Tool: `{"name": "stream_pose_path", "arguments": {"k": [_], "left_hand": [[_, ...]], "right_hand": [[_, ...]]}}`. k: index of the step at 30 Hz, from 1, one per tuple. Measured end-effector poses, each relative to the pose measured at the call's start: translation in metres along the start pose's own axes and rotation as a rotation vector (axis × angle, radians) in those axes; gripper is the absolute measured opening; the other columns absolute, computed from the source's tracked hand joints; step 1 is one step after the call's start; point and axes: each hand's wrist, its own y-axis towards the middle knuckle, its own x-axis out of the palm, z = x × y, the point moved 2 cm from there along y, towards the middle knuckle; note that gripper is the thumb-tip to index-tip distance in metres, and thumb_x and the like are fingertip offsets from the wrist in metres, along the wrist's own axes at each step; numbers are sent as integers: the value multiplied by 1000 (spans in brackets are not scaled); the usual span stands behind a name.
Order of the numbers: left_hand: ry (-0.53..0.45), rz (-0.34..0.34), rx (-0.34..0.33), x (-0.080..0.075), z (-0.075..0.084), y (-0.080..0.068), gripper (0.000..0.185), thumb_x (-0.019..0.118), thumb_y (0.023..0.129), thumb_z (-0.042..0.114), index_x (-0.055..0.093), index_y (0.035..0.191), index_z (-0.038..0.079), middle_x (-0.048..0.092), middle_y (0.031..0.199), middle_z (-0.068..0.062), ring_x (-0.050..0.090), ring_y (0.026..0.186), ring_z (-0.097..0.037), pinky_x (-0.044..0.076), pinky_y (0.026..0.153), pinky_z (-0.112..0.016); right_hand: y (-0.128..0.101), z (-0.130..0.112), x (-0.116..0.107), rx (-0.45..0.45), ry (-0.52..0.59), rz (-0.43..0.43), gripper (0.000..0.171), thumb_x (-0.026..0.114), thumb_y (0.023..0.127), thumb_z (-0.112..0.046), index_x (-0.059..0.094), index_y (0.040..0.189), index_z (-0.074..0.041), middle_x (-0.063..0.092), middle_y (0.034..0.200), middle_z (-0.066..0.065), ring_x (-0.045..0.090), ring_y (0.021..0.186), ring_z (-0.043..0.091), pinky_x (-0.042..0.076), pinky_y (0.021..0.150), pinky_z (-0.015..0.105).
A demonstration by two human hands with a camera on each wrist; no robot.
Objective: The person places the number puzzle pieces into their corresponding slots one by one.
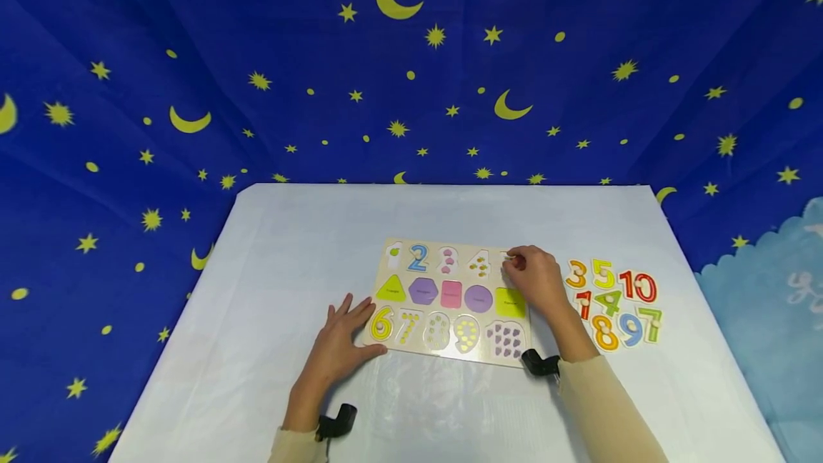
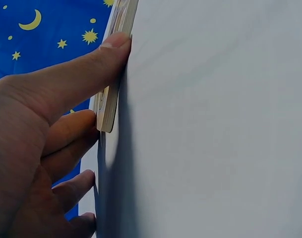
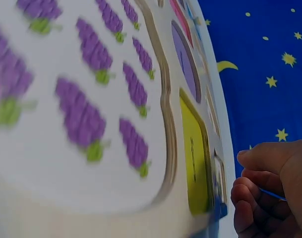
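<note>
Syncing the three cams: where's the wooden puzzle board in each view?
Head: the puzzle board lies at table centre, left hand flat at its near-left corner, right hand at its far-right corner.
Left wrist: only its edge shows, upper left, against the thumb.
Right wrist: it fills the left and centre, curled fingers lower right.
Shared landmark: the starry blue backdrop, seen in all three views.

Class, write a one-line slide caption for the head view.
Left hand steadies a number puzzle board on a white table; right hand at its top corner, loose numbers alongside.
</note>
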Motion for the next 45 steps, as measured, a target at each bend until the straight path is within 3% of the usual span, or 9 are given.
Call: {"name": "stream_pose_path", "arguments": {"k": [21,37,45], "left_hand": [[1,8,-10,1,0,0,87,85,67,45,49,142,17,41,148,7,15,144,-21,6,117,-47],[-12,12,-12,2,1,1,87,85,67,44,50,142,17,41,148,8,15,144,-20,5,117,-46],[-10,16,-10,1,0,-1,88,86,66,45,50,141,16,41,147,7,16,144,-22,6,117,-48]], "right_hand": [[-12,30,-19,23,-51,87,21,69,86,-16,70,101,-1,60,81,7,53,70,21,42,63,35],[-20,54,-43,100,-123,148,16,68,85,-13,71,95,-1,58,74,7,51,65,23,39,60,36],[-24,68,-52,148,-142,137,19,69,84,-13,70,98,0,61,75,8,53,65,22,41,60,36]]}}
